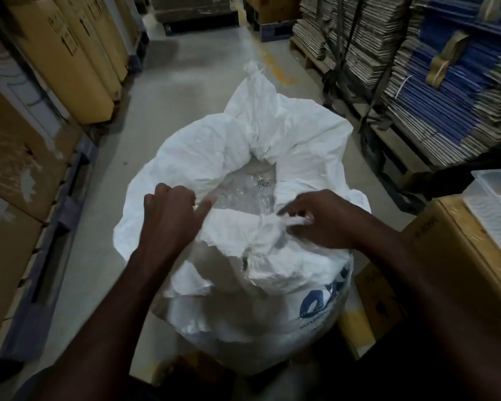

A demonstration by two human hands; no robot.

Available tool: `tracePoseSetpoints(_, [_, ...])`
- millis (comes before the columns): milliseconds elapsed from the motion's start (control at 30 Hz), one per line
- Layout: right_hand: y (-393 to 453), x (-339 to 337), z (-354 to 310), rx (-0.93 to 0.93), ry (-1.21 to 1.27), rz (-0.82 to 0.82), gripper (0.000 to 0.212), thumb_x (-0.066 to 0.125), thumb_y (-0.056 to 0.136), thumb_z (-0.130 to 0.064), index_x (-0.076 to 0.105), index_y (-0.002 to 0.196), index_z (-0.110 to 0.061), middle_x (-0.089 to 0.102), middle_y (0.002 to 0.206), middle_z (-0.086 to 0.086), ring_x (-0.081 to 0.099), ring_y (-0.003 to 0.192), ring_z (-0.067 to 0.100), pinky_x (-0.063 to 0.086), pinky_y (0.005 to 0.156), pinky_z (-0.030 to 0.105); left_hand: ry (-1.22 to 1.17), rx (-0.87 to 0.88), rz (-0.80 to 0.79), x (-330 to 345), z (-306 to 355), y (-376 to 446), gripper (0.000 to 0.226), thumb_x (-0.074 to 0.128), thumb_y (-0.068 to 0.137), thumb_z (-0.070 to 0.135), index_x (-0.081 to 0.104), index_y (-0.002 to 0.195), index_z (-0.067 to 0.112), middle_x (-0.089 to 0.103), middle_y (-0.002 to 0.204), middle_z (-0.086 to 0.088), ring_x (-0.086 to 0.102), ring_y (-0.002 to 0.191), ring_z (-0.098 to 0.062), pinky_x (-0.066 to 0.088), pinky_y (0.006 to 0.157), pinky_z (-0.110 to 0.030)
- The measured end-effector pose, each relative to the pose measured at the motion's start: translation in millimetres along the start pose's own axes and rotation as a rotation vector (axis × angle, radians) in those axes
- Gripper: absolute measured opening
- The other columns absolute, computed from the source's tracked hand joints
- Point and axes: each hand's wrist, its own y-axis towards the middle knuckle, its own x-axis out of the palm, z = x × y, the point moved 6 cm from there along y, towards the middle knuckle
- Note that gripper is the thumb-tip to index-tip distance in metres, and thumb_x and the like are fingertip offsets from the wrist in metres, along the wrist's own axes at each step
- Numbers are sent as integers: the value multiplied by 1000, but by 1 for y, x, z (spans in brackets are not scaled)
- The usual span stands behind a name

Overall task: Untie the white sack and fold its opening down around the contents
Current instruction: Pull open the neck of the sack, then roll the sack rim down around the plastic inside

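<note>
White woven sack (243, 285) standing on the floor (168, 91) of a warehouse aisle, directly in front of the person, between pallets of cartons (70, 53) on the left and strapped stacks of flattened cardboard (446, 91) on the right. The mouth is open: a gap at the centre exposes clear plastic contents (243, 192), so the untying appears to be done, or nearly so. A knotted tuft (253, 69) at the far tip of the fabric is tied, though whether it belonged to the closure cannot be told.

Left hand (168, 215) clenched on the near-left rim (211, 224), knuckles up, index finger extended toward the opening. Right hand (318, 218) pinching a gathered twist of fabric or loose tie strands (284, 222) at the near-right rim; blur hides which.

Folding is judged to be at an early stage. The near edge lies crumpled and partly turned outward over the sack's side, while the far wall stands in a tall, uncuffed peak above the contents. Remaining work: free whatever the right hand grips, then roll the far and side portions of the rim down evenly around the contents.
</note>
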Motion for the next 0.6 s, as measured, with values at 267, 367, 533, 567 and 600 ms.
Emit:
tracePoseSetpoints(267, [35, 19, -30, -89, -23, 185, 27, 62, 104, -20, 76, 126, -26, 60, 152, -1, 53, 142, 17, 45, 116, 43, 70, 114, -208, 12, 13, -14, 48, 83, 82, 41, 63, 125, 32, 61, 145, 7, 50, 133, -30, 41, 104, -49])
tracePoseSetpoints(367, [44, 39, -22, 13, -148, -20, 35, 55, 106, -43, 68, 136, -32, 45, 164, -3, 35, 155, 10, 13, 129, 57, 126, 105, -461, 32, -1, -19, 114, 83, 86, 49, 13, 172, 23, -2, 183, -3, 20, 162, -34, 30, 125, -53])
tracePoseSetpoints(533, [32, 42, 29, 288, -381, -200, 91, 31, 82, -94, 65, 137, -30, 51, 159, -4, 41, 151, 16, -3, 121, 73, -13, -63, -602, 30, -47, -13, 155, 91, 73, 62, -16, 168, 3, -25, 177, -20, -14, 167, -33, 7, 135, -47])
tracePoseSetpoints(567, [29, 38, 37, 311, -389, -186, 101, 29, 74, -99, 68, 131, -26, 57, 152, -4, 47, 145, 17, -1, 121, 73, -44, -84, -605, 29, -54, -13, 168, 88, 60, 75, -19, 168, 3, -26, 176, -20, -18, 167, -33, 4, 136, -46])
tracePoseSetpoints(600, [26, 35, 44, 326, -390, -185, 106, 29, 69, -101, 67, 130, -23, 59, 149, -3, 50, 142, 19, 1, 121, 73, -79, -91, -597, 29, -59, -13, 176, 76, 47, 87, -22, 168, 6, -27, 176, -19, -21, 166, -32, 1, 136, -45])
